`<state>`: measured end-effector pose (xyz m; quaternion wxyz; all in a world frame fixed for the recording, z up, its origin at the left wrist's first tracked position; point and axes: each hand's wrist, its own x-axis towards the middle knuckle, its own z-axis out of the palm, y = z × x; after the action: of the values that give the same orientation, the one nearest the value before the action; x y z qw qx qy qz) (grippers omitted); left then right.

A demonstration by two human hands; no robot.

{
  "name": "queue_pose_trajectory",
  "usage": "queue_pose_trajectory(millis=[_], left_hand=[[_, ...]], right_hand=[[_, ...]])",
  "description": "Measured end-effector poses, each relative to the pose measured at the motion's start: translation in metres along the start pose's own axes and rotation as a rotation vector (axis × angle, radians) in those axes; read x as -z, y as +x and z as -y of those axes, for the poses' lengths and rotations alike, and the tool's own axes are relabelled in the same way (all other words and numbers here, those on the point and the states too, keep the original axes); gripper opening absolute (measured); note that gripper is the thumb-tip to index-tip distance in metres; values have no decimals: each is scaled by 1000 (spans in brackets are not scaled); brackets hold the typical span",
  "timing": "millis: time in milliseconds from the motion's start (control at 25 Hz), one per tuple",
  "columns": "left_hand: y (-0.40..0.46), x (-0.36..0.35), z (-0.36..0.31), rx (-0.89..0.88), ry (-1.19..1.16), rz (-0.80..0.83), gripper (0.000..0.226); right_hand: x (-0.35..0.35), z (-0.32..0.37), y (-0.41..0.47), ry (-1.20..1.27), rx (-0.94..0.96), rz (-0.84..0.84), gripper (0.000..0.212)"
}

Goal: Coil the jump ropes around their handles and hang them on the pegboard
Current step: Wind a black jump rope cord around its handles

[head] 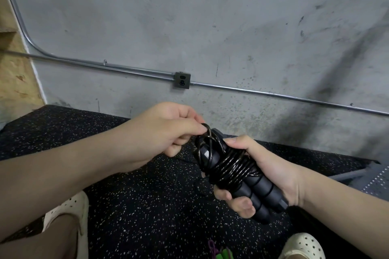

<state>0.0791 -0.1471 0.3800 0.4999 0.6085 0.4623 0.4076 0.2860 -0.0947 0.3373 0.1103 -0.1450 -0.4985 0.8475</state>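
Observation:
A black jump rope is wound in several turns around its two black foam handles, which lie side by side. My right hand grips the paired handles from the right, thumb on top near the coils. My left hand pinches a loop of the black cord at the top end of the handles. No pegboard is in view.
A black speckled rubber floor lies below, meeting a grey concrete wall with a metal conduit and an outlet box. My feet in cream shoes stand on the floor. A purple and green item lies at the bottom edge.

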Motion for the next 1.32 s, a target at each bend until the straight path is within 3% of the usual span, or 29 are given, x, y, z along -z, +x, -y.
queue_pose_trajectory(millis=[120, 280, 440, 600, 920, 1160, 1320], left_hand=[[-1, -1, 6, -33, 81, 79, 8], [-1, -3, 10, -15, 182, 119, 15], [-5, -3, 4, -289, 558, 42, 13], [-14, -10, -8, -488, 741, 18, 14], [-20, -22, -27, -347, 620, 41, 20], [-34, -44, -19, -52, 34, 59, 28], [-34, -51, -20, -131, -68, -65, 18]], right_hand=[[3, -8, -12, 62, -2, 21, 47], [-4, -7, -21, 65, -47, -193, 75], [-12, -3, -36, -29, -227, -150, 53], [-11, -5, -56, -15, -390, -81, 57], [-32, 24, -82, -256, -302, -147, 74], [-60, 12, -89, -263, -160, -309, 57], [-71, -5, -87, -292, -41, -386, 57]])
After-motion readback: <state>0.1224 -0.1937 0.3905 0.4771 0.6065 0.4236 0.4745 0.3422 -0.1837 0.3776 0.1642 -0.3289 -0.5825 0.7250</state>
